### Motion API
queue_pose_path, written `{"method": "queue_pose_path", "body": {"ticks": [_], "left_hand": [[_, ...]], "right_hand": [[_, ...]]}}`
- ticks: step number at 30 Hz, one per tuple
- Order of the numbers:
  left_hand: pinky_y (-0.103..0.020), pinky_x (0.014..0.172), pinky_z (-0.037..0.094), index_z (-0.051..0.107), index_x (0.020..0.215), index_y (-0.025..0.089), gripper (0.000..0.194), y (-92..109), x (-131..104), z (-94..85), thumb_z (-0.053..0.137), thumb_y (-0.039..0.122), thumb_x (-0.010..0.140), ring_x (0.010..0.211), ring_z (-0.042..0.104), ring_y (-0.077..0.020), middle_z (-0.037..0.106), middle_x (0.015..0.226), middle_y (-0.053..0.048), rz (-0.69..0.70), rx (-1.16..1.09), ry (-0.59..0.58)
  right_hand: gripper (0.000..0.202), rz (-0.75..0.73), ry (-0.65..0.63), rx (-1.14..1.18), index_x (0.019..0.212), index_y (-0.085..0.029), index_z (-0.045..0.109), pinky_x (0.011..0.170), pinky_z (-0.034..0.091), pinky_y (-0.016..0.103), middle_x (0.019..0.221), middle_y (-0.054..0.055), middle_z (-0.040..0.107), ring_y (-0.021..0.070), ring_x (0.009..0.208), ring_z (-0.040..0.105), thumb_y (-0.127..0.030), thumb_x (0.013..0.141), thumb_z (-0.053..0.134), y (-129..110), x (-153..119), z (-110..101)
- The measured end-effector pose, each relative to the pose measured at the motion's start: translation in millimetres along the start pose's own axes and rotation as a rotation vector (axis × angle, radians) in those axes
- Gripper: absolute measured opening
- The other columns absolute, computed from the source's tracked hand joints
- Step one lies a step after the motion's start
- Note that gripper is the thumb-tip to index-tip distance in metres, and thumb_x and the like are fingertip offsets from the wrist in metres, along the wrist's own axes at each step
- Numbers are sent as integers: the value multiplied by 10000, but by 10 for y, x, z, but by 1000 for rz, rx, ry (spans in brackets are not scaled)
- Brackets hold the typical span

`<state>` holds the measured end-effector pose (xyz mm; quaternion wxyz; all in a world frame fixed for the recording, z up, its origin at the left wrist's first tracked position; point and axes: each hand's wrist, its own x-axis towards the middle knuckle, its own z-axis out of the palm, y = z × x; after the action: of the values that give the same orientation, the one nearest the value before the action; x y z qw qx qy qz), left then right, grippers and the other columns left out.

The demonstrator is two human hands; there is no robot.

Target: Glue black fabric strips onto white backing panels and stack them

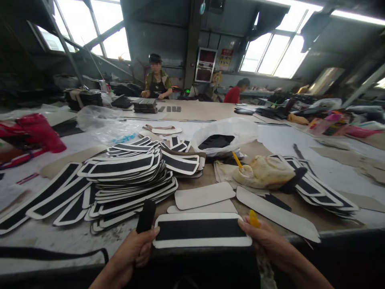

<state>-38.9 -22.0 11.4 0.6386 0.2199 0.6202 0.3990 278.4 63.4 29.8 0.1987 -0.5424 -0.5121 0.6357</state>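
Observation:
A long white piece with rounded corners and a black strip along its middle (201, 229) is held level at the table's front edge. My left hand (134, 251) pinches its left end and also holds a dark strip (146, 216) that sticks up. At the right end my right hand (266, 239) grips the piece, with a yellow-tipped tool (254, 219) between its fingers. Plain pale pieces (204, 195) lie just behind. To the left rises a large pile of black-and-white pieces (120, 166).
A glue-stained container (264, 172) with a yellow stick stands behind my right hand, beside another stack (319, 188). Further back are a white plastic bag (240, 130), a red bag (40, 132) and two people (156, 82) across the tables.

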Motion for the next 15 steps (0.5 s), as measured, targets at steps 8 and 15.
{"method": "queue_pose_path", "body": {"ticks": [8,15], "left_hand": [[-202,335,80,334,421,205,518,65,-160,62,667,593,505,259,164,-19,217,281,110,17,-133,27],[-218,343,191,404,414,200,506,199,-108,50,684,618,469,304,264,-59,287,298,76,137,-131,274]], "right_hand": [[441,-38,-22,90,641,-196,372,399,144,197,483,-86,276,52,418,201,-594,717,544,47,42,3],[485,-123,-9,-109,636,-208,383,393,187,212,493,-71,314,69,417,242,-678,686,488,-132,158,80]]}}
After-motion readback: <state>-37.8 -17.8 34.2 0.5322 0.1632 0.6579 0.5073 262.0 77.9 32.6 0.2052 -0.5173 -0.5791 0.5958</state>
